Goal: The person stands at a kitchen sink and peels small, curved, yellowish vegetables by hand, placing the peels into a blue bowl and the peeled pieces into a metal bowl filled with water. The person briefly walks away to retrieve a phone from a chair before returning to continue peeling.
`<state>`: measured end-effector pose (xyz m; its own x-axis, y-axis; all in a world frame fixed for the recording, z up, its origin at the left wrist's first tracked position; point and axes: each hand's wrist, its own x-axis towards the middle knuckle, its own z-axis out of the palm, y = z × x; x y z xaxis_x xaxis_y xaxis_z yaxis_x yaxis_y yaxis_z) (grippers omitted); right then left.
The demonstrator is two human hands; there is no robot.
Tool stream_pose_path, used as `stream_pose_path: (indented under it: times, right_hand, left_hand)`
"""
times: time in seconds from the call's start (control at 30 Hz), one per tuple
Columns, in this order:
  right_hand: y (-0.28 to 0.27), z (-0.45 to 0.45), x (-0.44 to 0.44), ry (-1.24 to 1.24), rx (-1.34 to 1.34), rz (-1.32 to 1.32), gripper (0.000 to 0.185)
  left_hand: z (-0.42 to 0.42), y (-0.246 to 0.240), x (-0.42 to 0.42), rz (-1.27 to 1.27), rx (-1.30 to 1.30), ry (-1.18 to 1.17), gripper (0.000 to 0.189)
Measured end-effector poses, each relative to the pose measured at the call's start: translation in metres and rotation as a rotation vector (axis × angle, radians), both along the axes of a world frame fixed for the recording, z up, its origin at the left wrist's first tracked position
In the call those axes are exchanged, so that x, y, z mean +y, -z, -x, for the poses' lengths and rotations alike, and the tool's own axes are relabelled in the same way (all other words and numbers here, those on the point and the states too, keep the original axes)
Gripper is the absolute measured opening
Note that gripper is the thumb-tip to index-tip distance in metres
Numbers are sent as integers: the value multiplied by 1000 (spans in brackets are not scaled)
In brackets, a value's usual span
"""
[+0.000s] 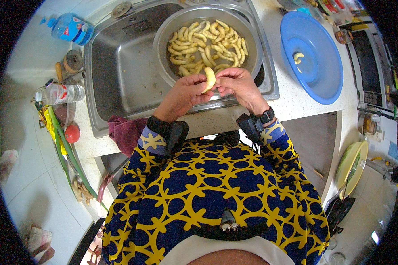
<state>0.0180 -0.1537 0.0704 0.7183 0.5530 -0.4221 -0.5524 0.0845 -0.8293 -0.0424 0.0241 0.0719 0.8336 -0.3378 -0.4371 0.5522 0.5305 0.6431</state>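
Note:
A pale yellow, curved piece of food is held upright between the thumb and fingers of my left hand, in front of the metal basin's near rim. My right hand is close beside it, thumb and fingertips pinched together at the piece's right side; whether something small is between them cannot be told. Beyond both hands, a round metal basin holds many similar curved pieces in liquid. To the right, a blue plastic basin has a few small pale yellow pieces on its bottom.
The metal basin stands over the right part of a steel sink. Left on the counter are a plastic bottle, a tomato and green onions. A dark red cloth hangs at the sink's front edge. A microwave oven stands far right.

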Motion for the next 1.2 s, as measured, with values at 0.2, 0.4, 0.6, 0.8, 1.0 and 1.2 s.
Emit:
stream_pose_path:
  times: [0.2, 0.4, 0.6, 0.8, 1.0, 1.2]
  right_hand:
    - [-1, 2, 2, 18, -88, -38, 15]
    - [-5, 3, 6, 8, -109, 66, 15]
    - [-5, 2, 8, 3, -102, 82, 14]
    - [-3, 2, 9, -44, -83, 117, 13]
    - [-3, 4, 14, -59, -97, 153, 14]
    - [-5, 2, 17, -100, -86, 210, 13]
  left_hand:
    - [-2, -4, -4, -96, -1, -59, 24]
    - [-2, -6, -2, -271, -20, -20, 19]
    - [-5, -5, -3, -348, -10, -6, 24]
    - [-8, -7, -3, -479, -96, -43, 28]
    - [-12, -6, -6, -562, -92, -115, 27]
    - [-16, -2, -6, -617, -184, -148, 26]
